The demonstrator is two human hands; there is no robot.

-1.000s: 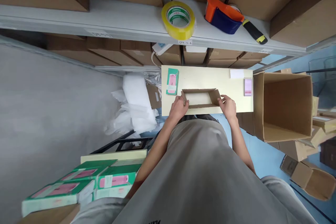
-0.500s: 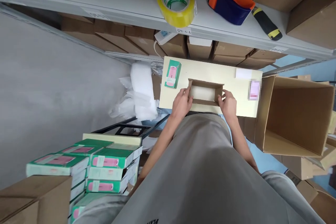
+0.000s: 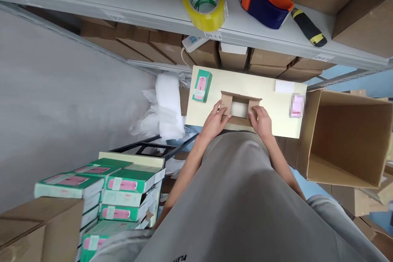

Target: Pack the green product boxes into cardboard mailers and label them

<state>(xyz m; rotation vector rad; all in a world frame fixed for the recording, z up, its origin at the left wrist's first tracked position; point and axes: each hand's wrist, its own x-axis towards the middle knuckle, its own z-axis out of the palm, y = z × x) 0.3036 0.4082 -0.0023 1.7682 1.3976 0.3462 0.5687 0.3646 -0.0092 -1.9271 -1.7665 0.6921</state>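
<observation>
A small brown cardboard box (image 3: 238, 119) sits on the cream tabletop (image 3: 264, 86), its two short end flaps folded inward over the opening. At its left end, my left hand (image 3: 214, 122) grips the box, with fingers on the left flap (image 3: 226, 101) and the thumb by the front edge. My right hand (image 3: 260, 121) holds the right end, its fingertips on the right flap (image 3: 253, 105). Between the flaps, a pale surface shows through the box. A green box with a pink picture (image 3: 202, 86) lies to the left, apart from my hand.
On the shelf above are yellow tape (image 3: 204, 4), an orange-and-blue tape dispenser (image 3: 267, 4) and a black-and-yellow handled tool (image 3: 309, 28). A large open carton (image 3: 346, 139) stands at right. Stacked green boxes (image 3: 123, 184) and white wrapping (image 3: 168, 106) are at left.
The box's two short end flaps have folded inward, narrowing the opening. Both hands have moved in with them, from the outer ends onto the flaps.
</observation>
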